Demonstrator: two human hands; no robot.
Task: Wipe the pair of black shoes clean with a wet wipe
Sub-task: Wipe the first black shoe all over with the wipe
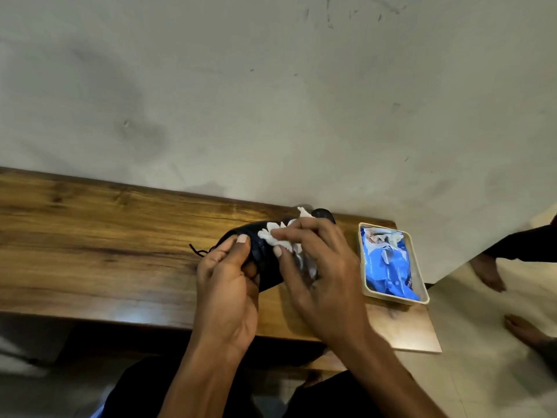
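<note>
The brown wooden tabletop (90, 236) lies open leftward; the beige rectangular tray (364, 267) and grey wall (271, 101) block right and rear.

Wooden table (90, 236) against grey wall (271, 101); another person's bare feet (491, 273)

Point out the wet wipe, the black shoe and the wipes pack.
wet wipe (275, 233): head view, crumpled white part ahead of the fingers.
black shoe (269, 273): head view, upper between the hands.
wipes pack (388, 263): head view, blue wrapper.
</note>
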